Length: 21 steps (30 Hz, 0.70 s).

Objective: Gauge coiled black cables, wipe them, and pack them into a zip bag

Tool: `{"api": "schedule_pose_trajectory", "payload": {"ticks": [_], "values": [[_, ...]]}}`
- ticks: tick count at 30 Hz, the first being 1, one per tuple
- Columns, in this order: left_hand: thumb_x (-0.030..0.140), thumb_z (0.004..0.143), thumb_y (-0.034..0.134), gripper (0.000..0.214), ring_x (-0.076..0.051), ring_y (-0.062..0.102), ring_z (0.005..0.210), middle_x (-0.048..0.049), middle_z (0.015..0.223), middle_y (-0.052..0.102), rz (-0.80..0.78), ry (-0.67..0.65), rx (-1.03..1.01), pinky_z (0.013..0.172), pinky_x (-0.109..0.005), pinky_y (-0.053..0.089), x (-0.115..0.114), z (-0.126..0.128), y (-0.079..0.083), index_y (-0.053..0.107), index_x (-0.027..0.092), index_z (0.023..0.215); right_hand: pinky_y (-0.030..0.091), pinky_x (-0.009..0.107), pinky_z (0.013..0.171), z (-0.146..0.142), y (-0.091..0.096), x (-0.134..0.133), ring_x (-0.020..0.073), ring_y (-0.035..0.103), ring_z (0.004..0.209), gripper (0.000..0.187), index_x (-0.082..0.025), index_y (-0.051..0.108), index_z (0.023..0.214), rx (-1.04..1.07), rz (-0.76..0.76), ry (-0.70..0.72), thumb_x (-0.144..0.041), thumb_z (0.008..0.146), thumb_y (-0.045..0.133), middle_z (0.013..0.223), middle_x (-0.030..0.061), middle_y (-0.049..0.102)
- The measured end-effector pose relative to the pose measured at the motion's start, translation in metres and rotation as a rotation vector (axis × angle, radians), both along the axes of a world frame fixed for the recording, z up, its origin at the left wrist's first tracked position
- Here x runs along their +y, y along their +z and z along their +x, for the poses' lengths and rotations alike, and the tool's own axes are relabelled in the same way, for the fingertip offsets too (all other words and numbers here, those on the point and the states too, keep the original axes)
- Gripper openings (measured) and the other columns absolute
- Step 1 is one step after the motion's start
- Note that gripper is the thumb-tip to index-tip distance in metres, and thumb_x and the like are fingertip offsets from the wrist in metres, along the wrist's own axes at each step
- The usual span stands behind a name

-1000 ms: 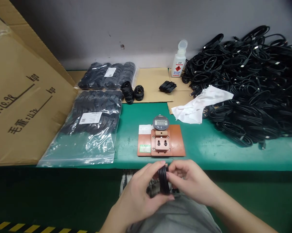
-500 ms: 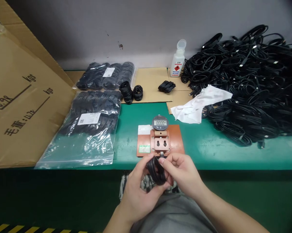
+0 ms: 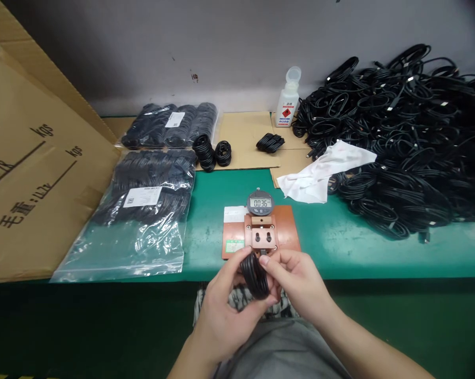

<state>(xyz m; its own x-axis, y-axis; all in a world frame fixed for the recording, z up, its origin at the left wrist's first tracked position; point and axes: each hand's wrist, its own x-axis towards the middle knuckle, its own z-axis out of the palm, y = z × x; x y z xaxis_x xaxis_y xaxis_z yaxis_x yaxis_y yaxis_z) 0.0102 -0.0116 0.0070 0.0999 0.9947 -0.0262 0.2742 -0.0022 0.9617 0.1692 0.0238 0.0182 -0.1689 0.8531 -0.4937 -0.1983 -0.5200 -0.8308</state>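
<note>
At the front edge of a green bench [image 3: 340, 247], a person's left hand [image 3: 225, 308] is wrapped around a black coil [image 3: 255, 275] of cable, fingers curled behind it and thumb across the front. The right hand [image 3: 300, 287] pinches the coil's top end between thumb and forefinger, right against the front edge of a copper-brown fixture [image 3: 288, 231]. The coil stands on edge between the two hands, just off the bench and above the person's lap. Whether the cable's tip enters the fixture is too small to tell.

A round gauge [image 3: 260, 202] at the back of the fixture reads 0036. To the left lie two clear bags [image 3: 146, 210] packed with black coils, the nearer one touching a tilted cardboard box [image 3: 32, 173] printed with weight marks. Behind the fixture, a cardboard sheet [image 3: 245, 134] carries three loose coils [image 3: 214, 152]. A white bottle [image 3: 285, 100] with a red warning label stands against the grey wall. A crumpled white cloth [image 3: 324, 171] lies just beside a large heap [image 3: 411, 142] of black cables that fills the right side of the bench.
</note>
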Motion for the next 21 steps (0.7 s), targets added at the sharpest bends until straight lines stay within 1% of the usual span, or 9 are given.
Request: {"api": "schedule_pose_trajectory", "payload": {"ticks": [3, 7, 14, 18, 21], "values": [[0.020, 0.077, 0.083, 0.072, -0.023, 0.074, 0.105, -0.0024, 0.124, 0.074, -0.030, 0.000, -0.007, 0.090, -0.034, 0.063, 0.0035, -0.0003, 0.0042, 0.051, 0.033, 0.141, 0.044, 0.019, 0.035, -0.0005, 0.0016, 0.0034, 0.0091, 0.054, 0.033, 0.052, -0.018, 0.057, 0.056, 0.000, 0.003, 0.008, -0.063, 0.068, 0.080, 0.042, -0.0034, 0.059], [0.022, 0.076, 0.084, 0.073, -0.022, 0.073, 0.106, -0.0013, 0.124, 0.073, -0.050, -0.003, 0.018, 0.095, -0.036, 0.060, 0.0063, -0.0010, 0.0075, 0.052, 0.034, 0.140, 0.043, 0.019, 0.034, -0.0009, 0.0040, 0.0059, 0.0089, 0.053, 0.032, 0.054, -0.019, 0.056, 0.055, -0.007, 0.000, 0.020, -0.065, 0.068, 0.080, 0.040, -0.0029, 0.059], [0.022, 0.077, 0.083, 0.073, -0.024, 0.071, 0.111, -0.0042, 0.128, 0.072, -0.072, -0.008, 0.015, 0.098, -0.037, 0.059, 0.0063, -0.0010, 0.0071, 0.051, 0.030, 0.141, 0.044, 0.019, 0.034, -0.0009, 0.0037, 0.0054, 0.0091, 0.053, 0.032, 0.053, -0.019, 0.055, 0.055, -0.017, 0.017, 0.017, -0.065, 0.068, 0.079, 0.041, -0.0026, 0.059], [0.021, 0.075, 0.083, 0.074, -0.026, 0.070, 0.115, -0.0045, 0.130, 0.071, -0.077, 0.006, 0.028, 0.099, -0.038, 0.058, 0.0063, -0.0009, 0.0070, 0.052, 0.031, 0.142, 0.043, 0.019, 0.034, -0.0012, 0.0030, 0.0054, 0.0095, 0.053, 0.031, 0.054, -0.019, 0.055, 0.054, -0.012, 0.015, 0.011, -0.065, 0.067, 0.079, 0.040, -0.0025, 0.059], [0.021, 0.076, 0.083, 0.074, -0.026, 0.070, 0.115, -0.0042, 0.130, 0.071, -0.074, -0.001, 0.027, 0.099, -0.038, 0.058, 0.0064, -0.0008, 0.0079, 0.051, 0.031, 0.142, 0.043, 0.019, 0.033, -0.0019, 0.0028, 0.0057, 0.0094, 0.053, 0.031, 0.053, -0.019, 0.055, 0.054, -0.012, 0.021, 0.011, -0.066, 0.067, 0.079, 0.039, -0.0027, 0.059]]}}
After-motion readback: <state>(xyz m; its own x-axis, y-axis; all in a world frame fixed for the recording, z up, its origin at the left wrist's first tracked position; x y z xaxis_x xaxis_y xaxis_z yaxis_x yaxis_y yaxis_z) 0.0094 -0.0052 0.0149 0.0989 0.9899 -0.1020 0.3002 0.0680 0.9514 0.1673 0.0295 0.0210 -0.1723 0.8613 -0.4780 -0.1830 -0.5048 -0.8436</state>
